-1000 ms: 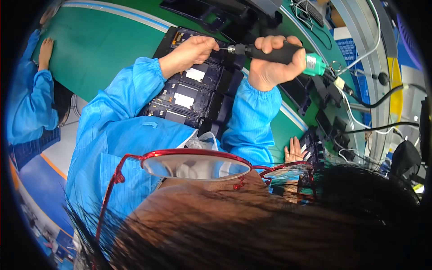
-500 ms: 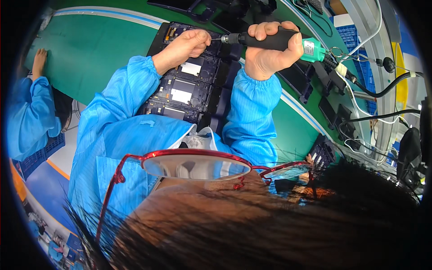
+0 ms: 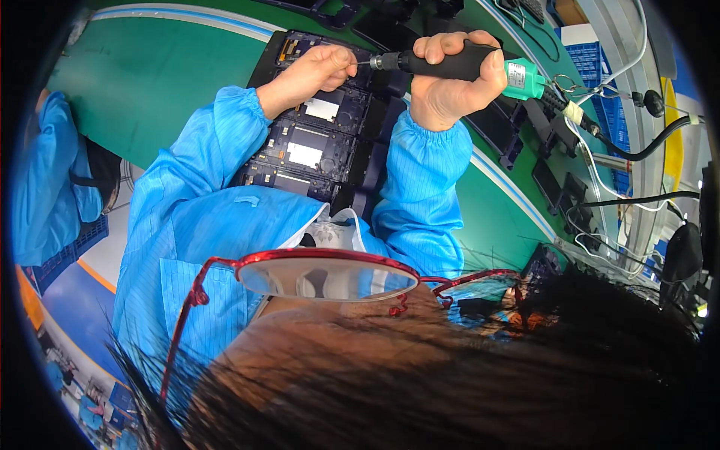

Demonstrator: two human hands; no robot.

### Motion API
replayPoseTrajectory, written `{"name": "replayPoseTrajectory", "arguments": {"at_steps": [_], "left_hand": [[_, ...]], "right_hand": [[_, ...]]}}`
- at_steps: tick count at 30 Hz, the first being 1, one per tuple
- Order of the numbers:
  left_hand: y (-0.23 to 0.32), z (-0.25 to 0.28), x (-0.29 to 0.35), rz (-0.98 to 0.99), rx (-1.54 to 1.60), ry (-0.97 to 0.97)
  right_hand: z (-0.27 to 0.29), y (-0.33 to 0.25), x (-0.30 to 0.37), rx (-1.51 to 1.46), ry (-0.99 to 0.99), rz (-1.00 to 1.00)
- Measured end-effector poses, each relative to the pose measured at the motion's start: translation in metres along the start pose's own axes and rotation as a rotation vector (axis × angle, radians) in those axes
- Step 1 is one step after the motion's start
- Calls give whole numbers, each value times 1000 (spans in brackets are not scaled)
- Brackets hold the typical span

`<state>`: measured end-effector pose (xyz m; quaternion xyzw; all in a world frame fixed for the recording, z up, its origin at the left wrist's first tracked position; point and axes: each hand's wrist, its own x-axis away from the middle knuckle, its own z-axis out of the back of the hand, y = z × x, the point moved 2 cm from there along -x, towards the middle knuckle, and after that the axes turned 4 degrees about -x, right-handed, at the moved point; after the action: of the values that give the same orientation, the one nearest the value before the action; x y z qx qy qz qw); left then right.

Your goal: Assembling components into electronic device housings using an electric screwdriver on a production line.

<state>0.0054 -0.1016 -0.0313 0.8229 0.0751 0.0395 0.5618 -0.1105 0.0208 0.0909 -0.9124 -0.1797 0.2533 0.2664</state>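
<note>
My right hand (image 3: 457,82) is wrapped round an electric screwdriver (image 3: 465,61) with a black grip and a green end, held nearly level with its bit pointing left. At the bit's tip, my left hand (image 3: 319,73) is closed in a pinch. Whatever lies between its fingertips is too small to make out. Below both hands several dark device housings (image 3: 306,154) lie in a row, with white rectangles and small boards in them. My left hand and forearm cover part of the far housings.
A green work surface (image 3: 172,82) spreads under the housings. Dark frames (image 3: 495,127) and cables (image 3: 637,154) lie to the right, with blue crates (image 3: 589,64) beyond. Another person's blue sleeve (image 3: 56,180) shows at the left edge.
Both hands and the screwdriver stay almost where they were, with the bit still at my left fingertips. At the left, the other person's hand has drawn back from the table.
</note>
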Motion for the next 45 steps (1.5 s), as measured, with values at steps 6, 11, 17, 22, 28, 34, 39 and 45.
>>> {"name": "replayPoseTrajectory", "arguments": {"at_steps": [6,11,17,22,28,34,39,45], "left_hand": [[4,-1,0,33,-63,-1],[1,0,-2,-307,-493,198],[9,-8,2,-197,-472,190],[10,-5,10,130,-65,264],[15,-4,32,288,202,248],[6,-9,42,321,181,248],[-6,-12,42,327,174,200],[-10,-10,41,301,162,145]], "right_hand": [[2,2,-1,24,6,-10],[-6,4,2,94,17,8],[-7,2,4,176,31,35],[-1,-10,4,236,25,2],[16,-24,15,365,4,-5],[11,-13,29,419,-89,32],[11,-13,25,493,-116,-22],[15,-6,22,531,-120,-32]]}}
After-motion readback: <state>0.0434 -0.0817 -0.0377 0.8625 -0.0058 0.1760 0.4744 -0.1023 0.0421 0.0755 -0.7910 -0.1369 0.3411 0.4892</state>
